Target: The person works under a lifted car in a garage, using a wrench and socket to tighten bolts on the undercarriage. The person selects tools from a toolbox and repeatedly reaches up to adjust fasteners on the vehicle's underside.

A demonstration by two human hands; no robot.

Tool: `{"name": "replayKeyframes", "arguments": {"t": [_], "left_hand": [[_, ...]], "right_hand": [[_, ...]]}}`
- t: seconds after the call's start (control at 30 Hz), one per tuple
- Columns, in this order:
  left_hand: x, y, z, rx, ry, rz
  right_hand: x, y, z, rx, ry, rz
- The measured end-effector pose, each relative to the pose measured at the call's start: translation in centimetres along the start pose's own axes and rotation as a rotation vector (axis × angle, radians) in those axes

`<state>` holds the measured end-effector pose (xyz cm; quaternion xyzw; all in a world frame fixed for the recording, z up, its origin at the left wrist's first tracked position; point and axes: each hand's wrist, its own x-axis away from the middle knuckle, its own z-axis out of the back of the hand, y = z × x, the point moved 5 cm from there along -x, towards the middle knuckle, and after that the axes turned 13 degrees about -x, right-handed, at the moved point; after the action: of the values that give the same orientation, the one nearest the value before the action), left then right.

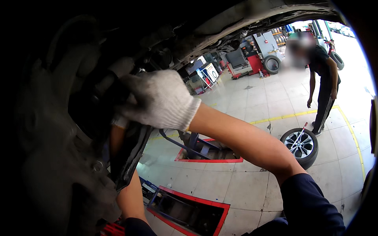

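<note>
Under a raised car, my right hand (159, 98), in a white knitted work glove, reaches left into the dark parts. Its fingers are curled closed; shadow hides what they grip. My left forearm (132, 194) rises from the lower edge and passes behind a black, flat-edged part (132, 157). Only the glove's cuff (119, 121) shows beyond it; the left fingers are hidden in the dark. Close on the left is a large, dusty metal part (51, 137), with a bolt (97, 166) beside the black part. The car's underside (220, 29) runs overhead.
A wheel with a tire (300, 147) lies on the tiled floor, with a red-and-silver tool (301, 133) across it. A co-worker (325, 74) bends beside it. Two red-edged floor pits (226, 214) with blue lift frames lie below. Machines and tires (271, 64) stand farther back.
</note>
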<state>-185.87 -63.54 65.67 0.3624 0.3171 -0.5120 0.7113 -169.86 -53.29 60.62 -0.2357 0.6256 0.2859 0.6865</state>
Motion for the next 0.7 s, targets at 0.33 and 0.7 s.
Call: {"name": "replayKeyframes", "arguments": {"t": [0.33,0.7], "left_hand": [[-1.3,1.0,0.7,-0.070,0.006,-0.024],[-2.2,0.6,-0.5,-0.067,-0.022,-0.064]], "right_hand": [[0.6,2.6,2.8,-0.717,0.321,-0.144],[1.1,-2.1,-0.2,-0.088,0.290,0.106]]}}
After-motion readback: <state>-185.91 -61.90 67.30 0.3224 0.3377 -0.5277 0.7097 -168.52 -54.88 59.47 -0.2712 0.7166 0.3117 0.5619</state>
